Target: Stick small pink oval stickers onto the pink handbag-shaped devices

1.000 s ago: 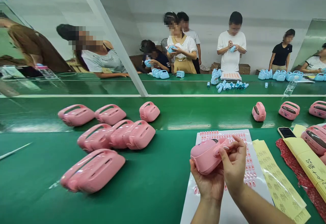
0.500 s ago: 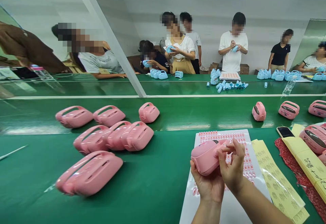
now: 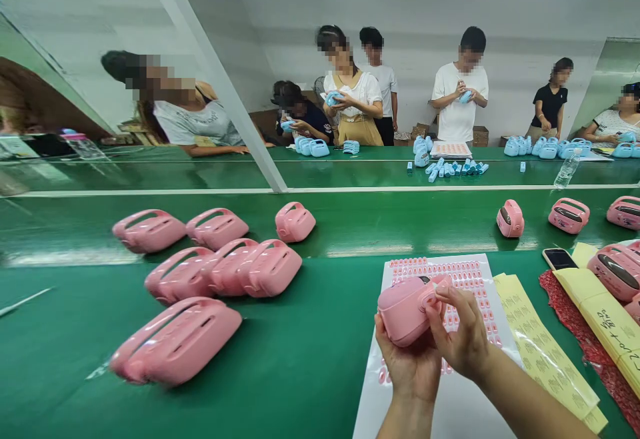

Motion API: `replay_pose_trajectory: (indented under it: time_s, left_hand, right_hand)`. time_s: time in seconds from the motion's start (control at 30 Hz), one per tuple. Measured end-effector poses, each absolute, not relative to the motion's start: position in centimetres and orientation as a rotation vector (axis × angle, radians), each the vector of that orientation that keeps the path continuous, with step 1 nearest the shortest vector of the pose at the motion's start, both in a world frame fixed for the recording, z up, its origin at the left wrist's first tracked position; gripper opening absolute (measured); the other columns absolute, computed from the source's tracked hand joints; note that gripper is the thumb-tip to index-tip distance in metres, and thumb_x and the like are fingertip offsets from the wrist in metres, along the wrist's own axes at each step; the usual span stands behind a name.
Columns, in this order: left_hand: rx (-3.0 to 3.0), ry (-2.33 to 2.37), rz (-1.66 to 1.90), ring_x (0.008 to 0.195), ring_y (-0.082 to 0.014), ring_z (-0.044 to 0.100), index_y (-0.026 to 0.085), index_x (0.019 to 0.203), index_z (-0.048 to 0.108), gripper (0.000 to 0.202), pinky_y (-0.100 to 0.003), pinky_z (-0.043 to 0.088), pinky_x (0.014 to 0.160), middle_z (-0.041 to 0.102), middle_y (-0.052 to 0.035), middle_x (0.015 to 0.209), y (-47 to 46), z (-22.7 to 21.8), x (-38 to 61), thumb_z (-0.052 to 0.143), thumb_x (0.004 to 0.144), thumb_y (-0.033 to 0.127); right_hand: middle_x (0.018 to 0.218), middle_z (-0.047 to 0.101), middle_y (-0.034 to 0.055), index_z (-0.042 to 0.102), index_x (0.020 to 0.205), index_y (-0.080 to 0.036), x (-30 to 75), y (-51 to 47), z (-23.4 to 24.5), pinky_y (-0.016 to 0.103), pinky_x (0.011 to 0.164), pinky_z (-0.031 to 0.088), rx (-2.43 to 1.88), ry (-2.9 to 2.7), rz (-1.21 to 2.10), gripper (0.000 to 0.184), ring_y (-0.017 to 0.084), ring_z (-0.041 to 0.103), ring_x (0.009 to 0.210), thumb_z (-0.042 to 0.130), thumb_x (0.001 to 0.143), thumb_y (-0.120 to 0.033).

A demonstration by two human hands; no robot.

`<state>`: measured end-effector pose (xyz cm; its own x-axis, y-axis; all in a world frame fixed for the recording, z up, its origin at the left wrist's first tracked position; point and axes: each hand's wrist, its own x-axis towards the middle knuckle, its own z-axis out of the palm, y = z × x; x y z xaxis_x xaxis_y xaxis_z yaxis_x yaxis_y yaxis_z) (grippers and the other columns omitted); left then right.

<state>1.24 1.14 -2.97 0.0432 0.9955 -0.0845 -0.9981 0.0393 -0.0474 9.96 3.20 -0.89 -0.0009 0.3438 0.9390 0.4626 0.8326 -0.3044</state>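
Note:
A pink rounded plastic case with a carrying handle (image 3: 404, 312) rests in my left hand (image 3: 413, 362), which is closed around it from below. Its side faces right, where a round handle joint carries a small reddish mark. My right hand (image 3: 463, 332) has its thumb and fingertips closed at that joint and the handle's end. Whether a small sticker is between the fingertips cannot be made out. Beneath both hands lies a white sheet of small pink oval stickers (image 3: 463, 268), partly covered by my hands and forearms.
Several pink cases (image 3: 175, 339) lie at left on the green table (image 3: 295, 372); others stand farther back. At right are yellow label sheets (image 3: 545, 352), a phone (image 3: 559, 259), a yellow paper packet (image 3: 600, 312) and red wrap (image 3: 575, 319). Across the table, people handle blue cases (image 3: 313, 147).
My right fingers have curled in and come lower against the case's side joint; before, the index finger was raised. The case has shifted very slightly right.

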Motion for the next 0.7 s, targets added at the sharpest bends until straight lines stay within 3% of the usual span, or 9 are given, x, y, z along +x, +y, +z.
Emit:
replay_pose_trajectory:
  time_s: [0.23,0.47,0.7]
  left_hand:
    - [-0.09,0.076,1.52,0.094,-0.0253,0.065,0.011,0.132,0.038,0.06,-0.035,0.051,0.085,0.067,-0.0168,0.099,1.0,-2.5,1.6,0.046,0.08,0.04]
    - [-0.068,-0.004,1.511,0.092,-0.0232,0.066,0.012,0.133,0.037,0.06,-0.031,0.051,0.083,0.067,-0.0171,0.103,0.9,-3.4,1.1,0.047,0.08,0.037]
    - [0.06,-0.053,1.608,0.093,-0.0247,0.066,0.018,0.119,0.056,0.042,-0.035,0.051,0.084,0.07,-0.0138,0.1,1.0,-3.1,1.1,0.044,0.083,0.036]
  right_hand:
    - [0.099,0.058,0.0083,0.024,0.138,-0.028,11.0,3.2,-0.1,0.046,0.079,0.054,-0.666,-1.664,0.003,0.066,0.023,0.059,0.092,0.055,0.082,-0.013]
    - [0.096,0.059,0.0064,0.025,0.138,-0.033,10.1,2.3,-0.3,0.045,0.077,0.055,-0.667,-1.607,0.124,0.065,0.022,0.06,0.087,0.05,0.083,-0.008]
    - [0.089,0.053,0.0002,0.036,0.129,-0.029,10.5,2.7,0.9,0.031,0.068,0.058,-0.737,-1.334,0.922,0.062,0.013,0.064,0.07,0.062,0.075,-0.013]
